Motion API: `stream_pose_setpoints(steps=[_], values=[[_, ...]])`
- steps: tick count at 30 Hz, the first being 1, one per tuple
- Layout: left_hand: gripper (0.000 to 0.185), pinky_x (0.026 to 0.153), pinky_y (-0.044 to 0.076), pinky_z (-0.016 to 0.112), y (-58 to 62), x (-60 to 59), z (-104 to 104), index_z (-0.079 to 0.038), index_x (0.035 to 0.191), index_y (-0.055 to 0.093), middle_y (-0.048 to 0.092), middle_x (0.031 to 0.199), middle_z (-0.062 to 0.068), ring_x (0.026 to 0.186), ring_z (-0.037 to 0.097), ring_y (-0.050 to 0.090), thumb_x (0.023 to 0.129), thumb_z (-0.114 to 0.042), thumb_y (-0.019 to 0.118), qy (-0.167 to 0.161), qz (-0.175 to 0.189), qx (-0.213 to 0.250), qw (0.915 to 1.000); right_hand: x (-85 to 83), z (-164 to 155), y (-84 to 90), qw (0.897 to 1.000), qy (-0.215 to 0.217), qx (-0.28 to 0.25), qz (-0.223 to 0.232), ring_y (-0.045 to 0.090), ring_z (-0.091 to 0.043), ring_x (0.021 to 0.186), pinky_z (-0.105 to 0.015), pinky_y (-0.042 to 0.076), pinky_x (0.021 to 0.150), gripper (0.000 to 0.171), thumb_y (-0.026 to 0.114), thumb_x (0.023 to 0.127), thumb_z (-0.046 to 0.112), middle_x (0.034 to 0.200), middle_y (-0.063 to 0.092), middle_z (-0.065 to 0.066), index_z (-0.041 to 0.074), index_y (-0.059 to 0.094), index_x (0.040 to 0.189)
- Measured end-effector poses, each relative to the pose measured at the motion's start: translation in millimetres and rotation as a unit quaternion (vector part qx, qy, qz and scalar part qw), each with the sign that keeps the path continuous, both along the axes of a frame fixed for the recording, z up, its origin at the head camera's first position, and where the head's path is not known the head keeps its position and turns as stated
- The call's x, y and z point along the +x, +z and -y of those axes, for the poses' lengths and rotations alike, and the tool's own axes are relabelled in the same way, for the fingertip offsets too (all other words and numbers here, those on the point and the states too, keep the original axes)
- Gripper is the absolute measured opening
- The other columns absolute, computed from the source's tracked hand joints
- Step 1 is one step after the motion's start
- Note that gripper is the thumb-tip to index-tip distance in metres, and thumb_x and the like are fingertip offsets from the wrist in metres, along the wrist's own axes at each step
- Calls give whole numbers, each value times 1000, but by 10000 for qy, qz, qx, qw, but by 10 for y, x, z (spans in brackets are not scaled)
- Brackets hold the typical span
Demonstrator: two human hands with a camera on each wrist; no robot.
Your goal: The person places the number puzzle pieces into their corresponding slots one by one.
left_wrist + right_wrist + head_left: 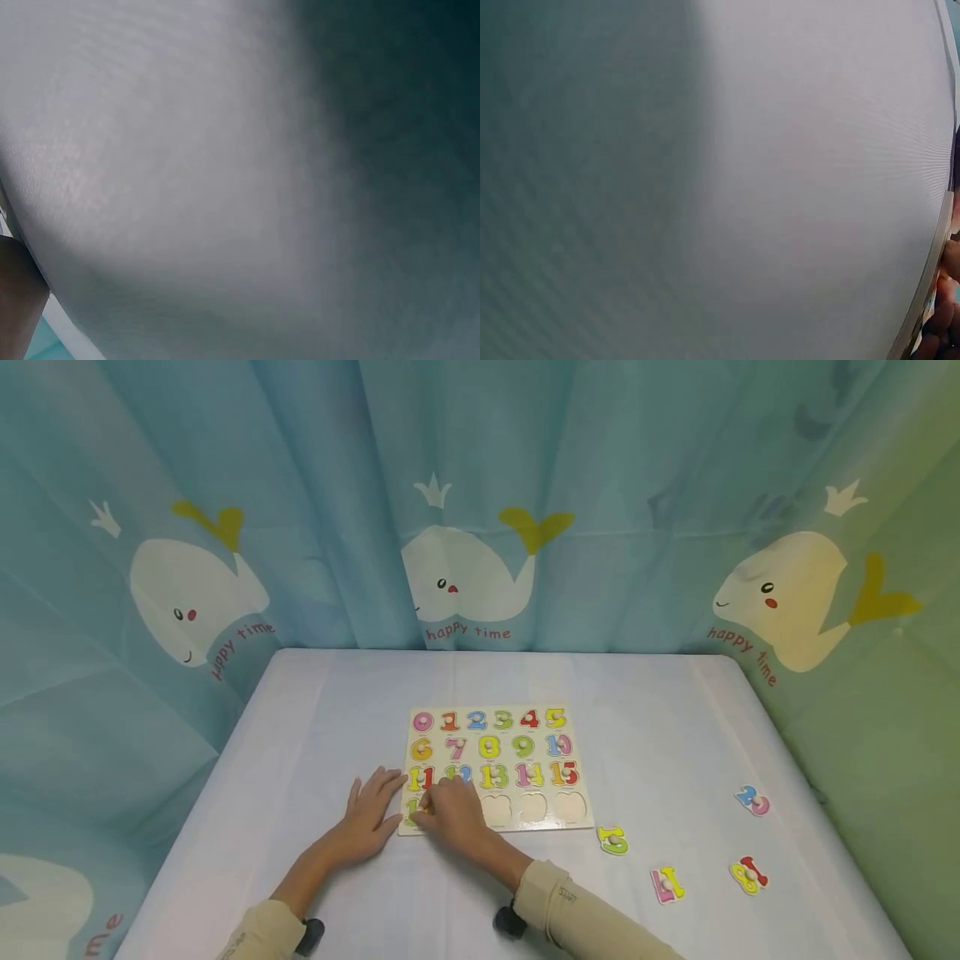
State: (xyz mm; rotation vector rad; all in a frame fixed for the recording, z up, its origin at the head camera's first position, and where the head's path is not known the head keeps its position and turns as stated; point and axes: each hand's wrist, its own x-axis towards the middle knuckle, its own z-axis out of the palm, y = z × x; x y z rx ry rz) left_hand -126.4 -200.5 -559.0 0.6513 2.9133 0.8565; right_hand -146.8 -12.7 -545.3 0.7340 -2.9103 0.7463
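A wooden number puzzle board lies on the table in the head view, its upper rows filled with knobbed number pieces. My left hand rests at the board's left edge with its fingers spread. Over the bottom row, my right hand pinches a number piece at the bottom-left slot. A green 1 shows on that piece; its other digit is mostly hidden by the fingers. Three bare recesses show to the right of this hand. In the right wrist view, only some fingers appear beside the board's edge.
Loose number pieces lie right of the board: a 19, a 17, an 18 and a 20. The white tablecloth covers the table. A blue-green whale-print curtain hangs behind and at the sides.
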Motion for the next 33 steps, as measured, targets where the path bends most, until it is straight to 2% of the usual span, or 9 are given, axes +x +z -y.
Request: stream_pose_setpoints(steps=[4,9,12,14,20,25,33], values=[[55,104,-1,65,-25,6,-14,-2,141,38,33,144,18,138,38,16,92,-19,55,17,-28,-70,10000,13,-6,13,9999,32,130,43,39,-9,64,-23,34,61,20,78,76,32,63,45,11,16,68,72],[56,103,-1,65,-45,30,-29,-1,141,38,34,144,18,137,39,18,93,-23,55,52,-26,-81,10000,33,-3,22,9975,219,663,-123,40,-9,64,-23,35,59,21,75,78,31,65,44,10,16,61,76],[57,103,1,66,-41,34,-23,-1,140,40,36,142,18,136,40,20,92,-26,57,74,-120,-41,9999,36,-9,56,9960,347,827,50,40,-9,65,-23,36,59,25,75,79,34,67,44,9,16,57,81],[58,103,2,66,-39,28,-18,-2,140,40,36,142,17,136,40,20,91,-28,58,63,-181,-72,9998,37,-33,80,9964,323,683,385,40,-9,66,-22,36,58,26,75,79,34,68,44,9,16,58,83],[61,103,2,66,-38,-3,-9,-2,140,40,36,142,16,136,39,20,89,-30,60,60,-337,-145,9993,18,-245,102,9912,10,-380,1268,44,-6,63,-21,39,53,18,71,83,28,69,48,9,15,59,84],[62,104,2,65,-55,10,-9,-3,141,39,35,142,16,137,38,19,89,-31,59,91,-315,-200,9993,-12,-549,95,9882,-153,-731,1340,44,-4,59,-21,39,51,11,69,85,23,66,49,10,15,61,83],[62,104,2,65,-28,-1,-16,-2,140,39,35,143,16,137,39,19,89,-31,59,70,-296,-142,9994,2,-1262,169,9897,-512,-932,959,41,-6,57,-23,37,51,9,70,84,16,62,45,9,14,62,82]])
